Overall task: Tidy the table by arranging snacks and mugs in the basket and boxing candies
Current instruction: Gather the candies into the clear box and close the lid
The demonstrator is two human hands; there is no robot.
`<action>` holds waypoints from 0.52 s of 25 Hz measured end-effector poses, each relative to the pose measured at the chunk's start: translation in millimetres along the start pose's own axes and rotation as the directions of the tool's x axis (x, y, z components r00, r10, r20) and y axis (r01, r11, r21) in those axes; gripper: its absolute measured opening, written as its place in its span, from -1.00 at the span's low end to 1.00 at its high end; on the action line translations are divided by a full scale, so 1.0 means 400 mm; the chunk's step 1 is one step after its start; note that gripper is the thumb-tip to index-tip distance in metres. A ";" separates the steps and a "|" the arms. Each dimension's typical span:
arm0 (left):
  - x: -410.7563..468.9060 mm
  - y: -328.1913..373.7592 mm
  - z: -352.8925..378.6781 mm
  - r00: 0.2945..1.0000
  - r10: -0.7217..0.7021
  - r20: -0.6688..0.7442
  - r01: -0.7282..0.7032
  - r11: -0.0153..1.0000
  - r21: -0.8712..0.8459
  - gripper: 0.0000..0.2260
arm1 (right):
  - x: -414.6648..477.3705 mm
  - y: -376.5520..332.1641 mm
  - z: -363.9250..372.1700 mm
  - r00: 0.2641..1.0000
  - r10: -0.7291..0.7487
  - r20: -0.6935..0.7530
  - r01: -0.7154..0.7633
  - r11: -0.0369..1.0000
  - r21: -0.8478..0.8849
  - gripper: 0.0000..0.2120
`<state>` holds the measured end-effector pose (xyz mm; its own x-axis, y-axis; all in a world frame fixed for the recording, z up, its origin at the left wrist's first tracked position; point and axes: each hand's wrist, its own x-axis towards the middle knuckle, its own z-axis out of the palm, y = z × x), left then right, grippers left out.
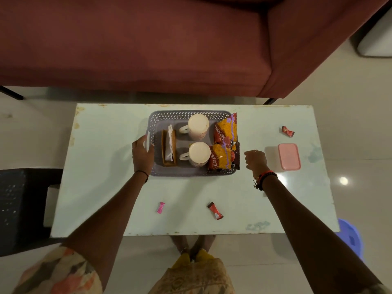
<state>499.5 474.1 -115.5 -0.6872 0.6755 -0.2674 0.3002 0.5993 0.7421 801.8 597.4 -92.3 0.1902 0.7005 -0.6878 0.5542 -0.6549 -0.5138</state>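
The person's left hand (pixel 142 154) is gripping the left rim of a grey perforated plastic basket (pixel 186 113), with its fingers curling over the edge by the handle slot. The basket is sitting near the middle of a pale green rectangular table (pixel 106 166), towards its far edge. Inside it, two cream ceramic mugs are standing one behind the other, the far mug (pixel 198 125) and the near mug (pixel 199 152), both with handles pointing left. A brown wooden napkin holder (pixel 168 149) with a white tissue is standing at the left of the mugs. Two red and yellow snack packets are leaning along the basket's right wall, the far packet (pixel 226 129) and the near packet (pixel 222 158). The right hand (pixel 255 159) is hovering just right of the basket, fingers loosely curled and nothing showing in them. Beside it, a pink lidded plastic box (pixel 289 156) is resting on the table with its lid on. A red wrapped candy (pixel 287 131) is lying beyond the box. Near the front edge, a pink wrapped candy (pixel 161 207) and a red-brown wrapped candy (pixel 215 211) are lying apart. A maroon fabric sofa (pixel 148 49) is standing behind the table.
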 end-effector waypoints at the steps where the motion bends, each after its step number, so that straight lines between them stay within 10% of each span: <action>1: -0.027 0.007 0.004 1.000 -0.005 0.005 0.005 1.000 -0.013 -0.63 | -0.004 0.015 -0.007 1.000 -0.003 -0.004 0.004 0.999 0.043 -0.66; 13: -0.413 0.161 0.226 0.956 0.284 0.079 -0.271 0.953 -0.138 -0.76 | -0.041 0.127 -0.094 0.973 -0.051 -0.224 0.063 0.997 0.049 -0.87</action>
<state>692.3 440.1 -79.0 -0.5194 0.8494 -0.0937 0.3808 0.3282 0.8645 857.2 563.3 -87.9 0.3381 0.7786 -0.5287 0.5247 -0.6223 -0.5809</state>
